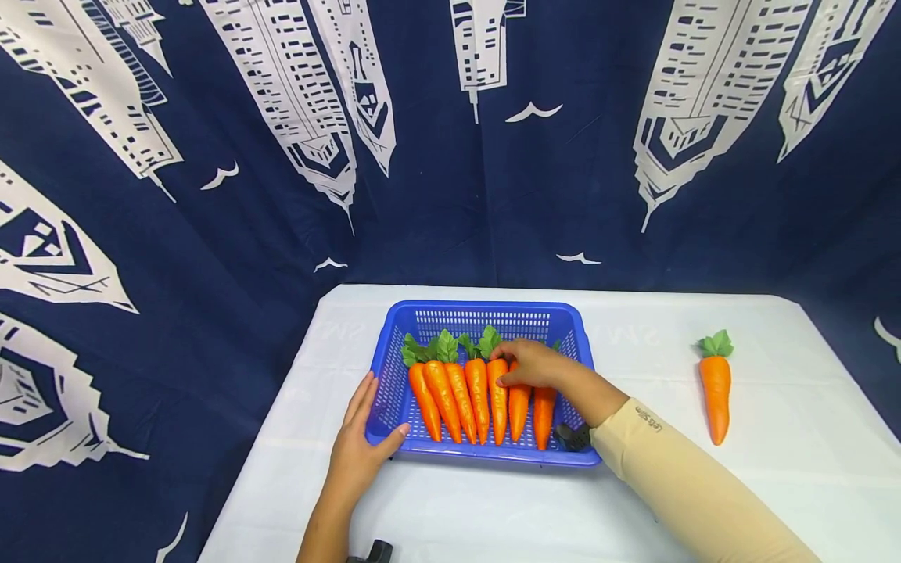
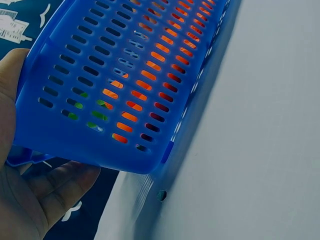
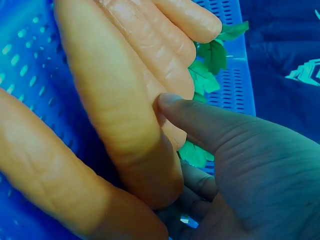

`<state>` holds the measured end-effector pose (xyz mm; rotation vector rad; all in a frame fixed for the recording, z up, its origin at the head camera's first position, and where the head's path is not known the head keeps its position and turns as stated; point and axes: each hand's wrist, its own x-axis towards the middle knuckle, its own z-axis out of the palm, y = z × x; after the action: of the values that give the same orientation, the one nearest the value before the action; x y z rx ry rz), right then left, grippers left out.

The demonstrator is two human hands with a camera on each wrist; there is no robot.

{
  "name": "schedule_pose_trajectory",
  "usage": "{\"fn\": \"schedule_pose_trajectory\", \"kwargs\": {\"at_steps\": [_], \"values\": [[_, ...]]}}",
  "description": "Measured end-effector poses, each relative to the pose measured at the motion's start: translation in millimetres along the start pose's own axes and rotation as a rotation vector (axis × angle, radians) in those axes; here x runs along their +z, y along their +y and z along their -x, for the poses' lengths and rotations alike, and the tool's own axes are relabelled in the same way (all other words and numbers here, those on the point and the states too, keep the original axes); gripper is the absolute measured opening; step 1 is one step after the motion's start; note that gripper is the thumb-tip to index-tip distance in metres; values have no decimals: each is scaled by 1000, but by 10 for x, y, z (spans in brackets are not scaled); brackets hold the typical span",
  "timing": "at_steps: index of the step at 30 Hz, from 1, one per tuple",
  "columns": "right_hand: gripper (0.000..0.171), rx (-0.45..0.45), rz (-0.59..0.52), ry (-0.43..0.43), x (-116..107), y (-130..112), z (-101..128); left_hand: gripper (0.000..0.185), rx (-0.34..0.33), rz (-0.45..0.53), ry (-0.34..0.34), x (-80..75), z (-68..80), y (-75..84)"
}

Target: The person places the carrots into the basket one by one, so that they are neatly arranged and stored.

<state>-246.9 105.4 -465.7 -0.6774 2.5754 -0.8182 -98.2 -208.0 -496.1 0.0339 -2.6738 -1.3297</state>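
In the head view a blue plastic basket (image 1: 486,450) stands on the table with several orange carrots (image 1: 457,399) laid side by side in it, green leaves to the back. My left hand (image 1: 357,453) holds its front left corner, thumb over the rim and fingers along the outer wall. The left wrist view shows that hand at the slotted basket side (image 2: 85,145). Over the row's right half, my right hand (image 1: 531,363) pinches a carrot near its leafy end. Its thumb (image 3: 190,115) presses between two carrots in the right wrist view; the other fingers are partly hidden.
A single carrot (image 1: 716,399) with leaves lies on the white-covered table (image 1: 655,336), right of the basket. Behind hangs a dark blue curtain (image 1: 436,250) with white building prints. A black device (image 1: 573,436) shows by the right forearm, at the basket's front right corner.
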Motion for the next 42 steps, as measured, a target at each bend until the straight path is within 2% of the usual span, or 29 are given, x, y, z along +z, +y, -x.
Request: {"fn": "schedule_pose_trajectory", "kwargs": {"at_steps": [10,16,22,34,42], "values": [[40,20,-28,18,-7,18,-8,91,-7,-6,-1,-1,4,6],[38,74,-34,109,-18,26,-1,91,-10,-8,1,-3,3,11],[38,68,-57,187,-38,20,2,91,-10,-9,1,-1,4,12],[39,1,-301,300,-128,4,0,91,-8,5,0,-16,1,11],[41,-20,-483,391,-274,-49,102,92,-19,2,-21,-12,-7,8]]}}
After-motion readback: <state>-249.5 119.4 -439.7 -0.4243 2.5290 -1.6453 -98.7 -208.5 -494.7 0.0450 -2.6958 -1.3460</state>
